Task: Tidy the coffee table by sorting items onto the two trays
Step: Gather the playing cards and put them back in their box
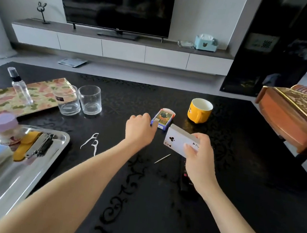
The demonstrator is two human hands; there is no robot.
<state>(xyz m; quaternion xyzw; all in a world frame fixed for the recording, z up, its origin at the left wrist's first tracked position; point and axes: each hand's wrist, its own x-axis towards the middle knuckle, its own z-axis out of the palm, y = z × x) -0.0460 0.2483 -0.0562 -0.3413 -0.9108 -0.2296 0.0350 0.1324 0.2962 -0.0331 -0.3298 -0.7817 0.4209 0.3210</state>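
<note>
Dark patterned coffee table [138, 201], bare between the forearms. Left hand [140, 129], arm outstretched, curls its fingers round the left edge of a blue card box [163, 119] lying flat. Right hand [199, 158] pinches a tilted white deck of playing cards [177, 141], 2 of clubs up, just beside the box. Camouflage-patterned flat tray [41, 91] and shiny steel tray [31, 175] lie well left.

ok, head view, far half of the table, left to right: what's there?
spray bottle → labelled glass → plain glass → left hand → card box → mug. Left out: the deck in the right hand, which overlaps box and mug.
</note>
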